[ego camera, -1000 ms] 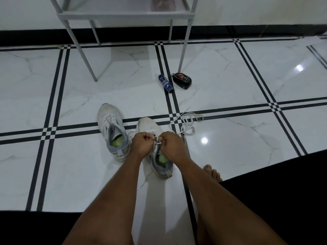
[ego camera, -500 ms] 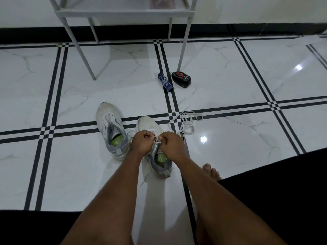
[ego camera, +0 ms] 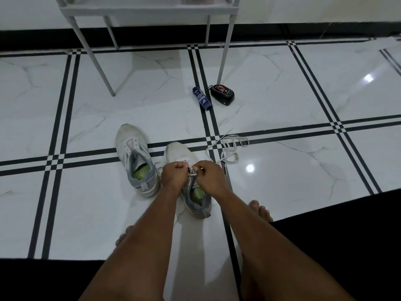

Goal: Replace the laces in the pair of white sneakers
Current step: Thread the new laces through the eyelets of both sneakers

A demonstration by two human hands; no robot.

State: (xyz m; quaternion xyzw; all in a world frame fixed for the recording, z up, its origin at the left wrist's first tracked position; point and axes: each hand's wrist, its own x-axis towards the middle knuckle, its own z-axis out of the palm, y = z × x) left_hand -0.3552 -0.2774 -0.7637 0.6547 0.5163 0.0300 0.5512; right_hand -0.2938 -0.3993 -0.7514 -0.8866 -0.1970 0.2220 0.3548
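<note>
Since the earlier frame nothing has shifted: our left hand [ego camera: 173,175] and right hand [ego camera: 209,175] stay closed on the lace [ego camera: 192,172] over the right sneaker [ego camera: 184,157], pinched close for eyelet control.

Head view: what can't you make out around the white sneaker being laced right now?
- White sneaker with green insole under the hands: the left hand and right hand cover its eyelets, so lacing progress is hidden.
- Thin white lace pinched between the hands: too small to tell knot from loop.
- Small dark blue tube and black rounded case: labels too small to read.
- Grey metal rack: cut off by the top edge.
</note>
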